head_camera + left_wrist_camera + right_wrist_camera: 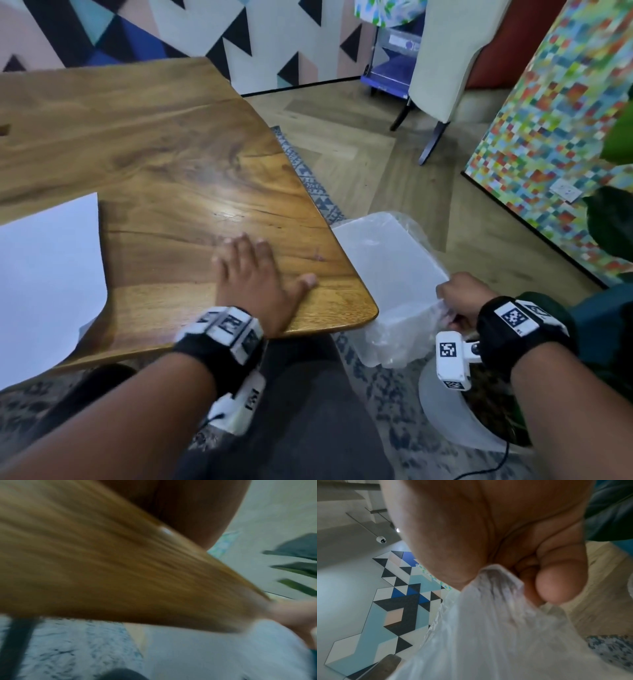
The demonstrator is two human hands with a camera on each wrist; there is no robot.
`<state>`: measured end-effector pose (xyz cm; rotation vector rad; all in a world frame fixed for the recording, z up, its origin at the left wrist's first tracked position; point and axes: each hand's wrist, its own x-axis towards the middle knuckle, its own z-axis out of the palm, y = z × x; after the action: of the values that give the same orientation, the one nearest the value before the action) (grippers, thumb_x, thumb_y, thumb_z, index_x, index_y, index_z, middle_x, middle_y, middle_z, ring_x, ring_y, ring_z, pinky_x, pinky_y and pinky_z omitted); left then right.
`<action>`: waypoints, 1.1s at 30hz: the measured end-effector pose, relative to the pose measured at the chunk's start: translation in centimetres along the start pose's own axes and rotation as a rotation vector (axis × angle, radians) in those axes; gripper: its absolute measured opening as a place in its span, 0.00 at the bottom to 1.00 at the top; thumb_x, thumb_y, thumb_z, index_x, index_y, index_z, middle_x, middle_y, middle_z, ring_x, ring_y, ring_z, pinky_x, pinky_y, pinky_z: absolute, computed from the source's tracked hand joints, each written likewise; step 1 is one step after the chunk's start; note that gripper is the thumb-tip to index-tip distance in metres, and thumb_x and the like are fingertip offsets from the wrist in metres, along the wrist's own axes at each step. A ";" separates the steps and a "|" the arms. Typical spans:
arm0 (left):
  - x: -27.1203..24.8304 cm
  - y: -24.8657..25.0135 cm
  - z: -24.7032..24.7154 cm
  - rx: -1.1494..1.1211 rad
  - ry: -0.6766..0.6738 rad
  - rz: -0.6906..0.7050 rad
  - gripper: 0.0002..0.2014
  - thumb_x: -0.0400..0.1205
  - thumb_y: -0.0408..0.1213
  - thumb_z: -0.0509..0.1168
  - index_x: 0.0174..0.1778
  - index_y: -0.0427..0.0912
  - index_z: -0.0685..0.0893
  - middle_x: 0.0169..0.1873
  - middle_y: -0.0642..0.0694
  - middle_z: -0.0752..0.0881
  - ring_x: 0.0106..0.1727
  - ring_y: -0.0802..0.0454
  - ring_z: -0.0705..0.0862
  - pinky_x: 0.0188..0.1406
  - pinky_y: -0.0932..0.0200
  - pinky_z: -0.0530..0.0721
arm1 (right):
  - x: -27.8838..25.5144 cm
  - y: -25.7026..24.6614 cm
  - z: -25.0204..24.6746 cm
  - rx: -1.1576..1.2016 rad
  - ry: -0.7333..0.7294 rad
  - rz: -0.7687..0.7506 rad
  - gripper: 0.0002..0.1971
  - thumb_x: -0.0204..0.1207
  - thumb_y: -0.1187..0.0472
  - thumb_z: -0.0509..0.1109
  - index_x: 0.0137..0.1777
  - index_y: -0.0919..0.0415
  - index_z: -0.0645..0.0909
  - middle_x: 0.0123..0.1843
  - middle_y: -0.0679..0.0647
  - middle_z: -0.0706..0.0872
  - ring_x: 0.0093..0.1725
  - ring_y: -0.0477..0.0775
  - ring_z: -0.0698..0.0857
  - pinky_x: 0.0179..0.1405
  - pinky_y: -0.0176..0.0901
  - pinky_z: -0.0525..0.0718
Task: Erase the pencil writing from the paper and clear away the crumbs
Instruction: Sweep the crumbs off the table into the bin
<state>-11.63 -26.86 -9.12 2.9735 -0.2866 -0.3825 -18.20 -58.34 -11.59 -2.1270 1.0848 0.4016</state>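
Left hand (255, 277) lies flat, palm down, on the wooden counter (164, 144) near its right near corner, fingers straight and spread, thumb out toward the counter edge. Its grip is wide and holds nothing.

Right hand (460, 298) is off the counter to the right, below the edge. Its grip is closed on the rim of a clear plastic bag (387, 274); the right wrist view shows the bag's film (496, 601) bunched and pinched between thumb and curled fingers (559, 585). The bag mouth is open and sits just beside the counter's right edge, touching or nearly touching the corner; can't tell which.

Paper (44, 284), a white sheet, lies at the counter's left near side, well apart from the left hand, its near edge overhanging the counter. No writing can be made out on it at this resolution. Crumbs too small to make out.

Left wrist view is motion-blurred: only streaked counter wood (102, 568) and the palm.

Near right on the floor: white plant pot (445, 411), green leaves, patterned rug (394, 428).
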 end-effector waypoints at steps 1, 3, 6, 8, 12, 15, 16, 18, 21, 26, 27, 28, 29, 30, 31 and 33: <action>-0.3 1.2 0.4 0.015 -0.011 0.052 0.56 0.77 0.81 0.39 0.90 0.39 0.42 0.89 0.33 0.38 0.89 0.34 0.36 0.87 0.32 0.40 | 0.1 -0.1 0.0 0.009 -0.015 0.009 0.13 0.79 0.69 0.60 0.32 0.63 0.72 0.28 0.63 0.79 0.26 0.59 0.79 0.30 0.50 0.84; -1.0 4.8 1.6 0.031 -0.020 0.187 0.55 0.78 0.79 0.40 0.90 0.41 0.40 0.88 0.33 0.35 0.88 0.34 0.33 0.87 0.32 0.38 | 0.2 -0.3 0.0 0.070 -0.051 0.032 0.12 0.77 0.74 0.58 0.33 0.66 0.71 0.20 0.63 0.75 0.20 0.57 0.75 0.22 0.44 0.78; -1.3 9.1 2.1 -0.014 -0.095 0.401 0.52 0.81 0.76 0.42 0.90 0.40 0.40 0.88 0.35 0.34 0.88 0.37 0.31 0.87 0.36 0.36 | 0.1 -0.7 -0.1 0.099 -0.054 0.048 0.09 0.76 0.76 0.57 0.35 0.70 0.72 0.16 0.63 0.73 0.16 0.56 0.74 0.20 0.42 0.76; -2.0 10.2 2.0 -0.088 -0.130 0.523 0.51 0.82 0.75 0.45 0.91 0.41 0.40 0.89 0.38 0.35 0.89 0.41 0.32 0.88 0.40 0.35 | -0.1 -0.8 -0.1 0.103 -0.059 0.046 0.09 0.76 0.76 0.57 0.36 0.70 0.72 0.16 0.62 0.74 0.16 0.56 0.74 0.17 0.41 0.77; -0.4 6.7 -0.3 -0.153 0.009 0.359 0.49 0.81 0.76 0.42 0.91 0.46 0.48 0.90 0.38 0.41 0.90 0.39 0.38 0.88 0.36 0.42 | -0.2 -0.6 -0.1 0.145 -0.060 0.035 0.10 0.77 0.77 0.56 0.36 0.68 0.69 0.22 0.62 0.71 0.18 0.55 0.72 0.17 0.40 0.75; 1.0 2.3 -1.1 -0.125 -0.047 0.070 0.51 0.80 0.77 0.38 0.91 0.44 0.48 0.90 0.35 0.40 0.90 0.36 0.38 0.87 0.33 0.41 | 0.0 -0.5 0.0 0.115 -0.078 0.015 0.13 0.77 0.80 0.55 0.34 0.67 0.68 0.23 0.61 0.69 0.18 0.55 0.73 0.20 0.43 0.75; 0.8 2.0 -0.7 -0.120 -0.059 0.048 0.51 0.79 0.77 0.37 0.91 0.43 0.48 0.89 0.35 0.40 0.89 0.35 0.37 0.87 0.33 0.40 | 0.0 -0.4 0.2 0.100 -0.089 0.004 0.14 0.77 0.81 0.55 0.34 0.67 0.68 0.22 0.60 0.68 0.19 0.56 0.73 0.22 0.45 0.75; 0.3 3.8 0.4 -0.081 -0.055 0.133 0.52 0.79 0.78 0.35 0.91 0.42 0.47 0.89 0.34 0.38 0.89 0.34 0.35 0.87 0.32 0.39 | 0.1 -0.3 0.3 0.059 -0.104 -0.009 0.13 0.76 0.82 0.56 0.34 0.69 0.69 0.19 0.61 0.70 0.20 0.57 0.75 0.25 0.48 0.77; -1.5 9.5 1.9 -0.082 -0.123 0.401 0.52 0.79 0.78 0.34 0.91 0.42 0.44 0.89 0.35 0.36 0.88 0.35 0.32 0.87 0.34 0.36 | 0.2 0.0 0.3 0.080 -0.073 0.001 0.07 0.75 0.78 0.57 0.38 0.73 0.74 0.16 0.63 0.74 0.18 0.58 0.77 0.23 0.46 0.79; -0.3 9.7 -0.3 -0.128 -0.098 0.442 0.53 0.77 0.80 0.38 0.91 0.46 0.50 0.90 0.38 0.42 0.90 0.39 0.39 0.87 0.33 0.43 | 0.3 0.6 0.2 0.097 -0.068 0.026 0.06 0.78 0.75 0.59 0.40 0.71 0.74 0.25 0.64 0.73 0.15 0.57 0.75 0.15 0.41 0.78; 1.1 8.2 -1.3 -0.087 -0.073 0.356 0.53 0.76 0.81 0.39 0.91 0.48 0.54 0.90 0.36 0.47 0.90 0.36 0.43 0.85 0.27 0.49 | 0.3 0.7 0.2 0.108 -0.074 0.030 0.06 0.78 0.75 0.58 0.40 0.69 0.72 0.26 0.63 0.72 0.16 0.56 0.74 0.16 0.40 0.78; 2.5 6.5 -2.6 -0.057 -0.054 0.251 0.52 0.76 0.81 0.41 0.90 0.50 0.57 0.88 0.35 0.52 0.89 0.33 0.48 0.82 0.24 0.55 | 0.5 0.9 0.3 0.117 -0.076 0.029 0.06 0.78 0.75 0.58 0.40 0.68 0.71 0.27 0.62 0.70 0.17 0.56 0.74 0.17 0.41 0.78; 4.7 4.2 -3.6 -0.006 -0.055 0.171 0.47 0.78 0.78 0.45 0.89 0.51 0.58 0.86 0.34 0.56 0.87 0.30 0.53 0.80 0.24 0.59 | 0.5 0.9 0.4 0.124 -0.075 0.031 0.06 0.78 0.75 0.58 0.40 0.68 0.70 0.28 0.62 0.70 0.18 0.55 0.73 0.19 0.41 0.78; 6.6 1.7 -4.2 0.089 -0.065 0.129 0.43 0.81 0.74 0.51 0.89 0.54 0.57 0.84 0.32 0.61 0.84 0.28 0.57 0.79 0.26 0.62 | 0.6 1.0 0.4 0.126 -0.069 0.029 0.06 0.78 0.74 0.58 0.40 0.67 0.70 0.28 0.62 0.70 0.19 0.56 0.73 0.20 0.42 0.78; 8.2 -0.5 -4.8 0.161 -0.066 0.106 0.41 0.81 0.73 0.55 0.88 0.60 0.56 0.81 0.31 0.64 0.82 0.26 0.61 0.79 0.27 0.65 | 0.6 1.1 0.5 0.123 -0.066 0.029 0.06 0.78 0.74 0.58 0.40 0.67 0.70 0.29 0.62 0.70 0.19 0.56 0.73 0.21 0.43 0.78; 9.7 -4.1 -5.2 0.286 -0.093 0.055 0.45 0.73 0.82 0.49 0.86 0.67 0.55 0.78 0.31 0.67 0.80 0.23 0.61 0.78 0.26 0.65 | 0.6 1.2 0.7 0.123 -0.071 0.022 0.06 0.78 0.74 0.58 0.40 0.67 0.70 0.29 0.61 0.70 0.20 0.56 0.72 0.22 0.42 0.77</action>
<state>-0.32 -24.27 -7.10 3.2214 -0.4690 -0.5138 -18.73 -58.68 -12.97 -1.9804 1.0655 0.4067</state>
